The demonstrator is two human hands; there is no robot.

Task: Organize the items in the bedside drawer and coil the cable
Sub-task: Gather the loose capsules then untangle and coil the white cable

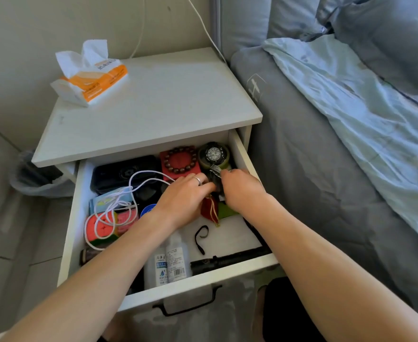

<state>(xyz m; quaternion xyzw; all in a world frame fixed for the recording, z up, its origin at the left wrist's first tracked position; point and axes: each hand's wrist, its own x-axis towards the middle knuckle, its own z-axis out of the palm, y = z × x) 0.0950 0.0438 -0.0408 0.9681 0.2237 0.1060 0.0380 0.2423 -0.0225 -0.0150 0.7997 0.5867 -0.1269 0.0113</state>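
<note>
Head view shows the white cable (119,201) sprawled limp at nine o'clock in the drawer (72,233), light and floppy, best gathered near one end, while left hand (185,198) and right hand (240,188) pinch a small dark item (215,175).

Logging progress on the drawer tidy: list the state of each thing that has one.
Drawer: pulled open.
White cable: loose, uncoiled, sprawled over the items.
Tissue pack: open, a tissue sticking out.
Left hand: fingers on the dark strap.
Right hand: gripping the same strap.
</note>
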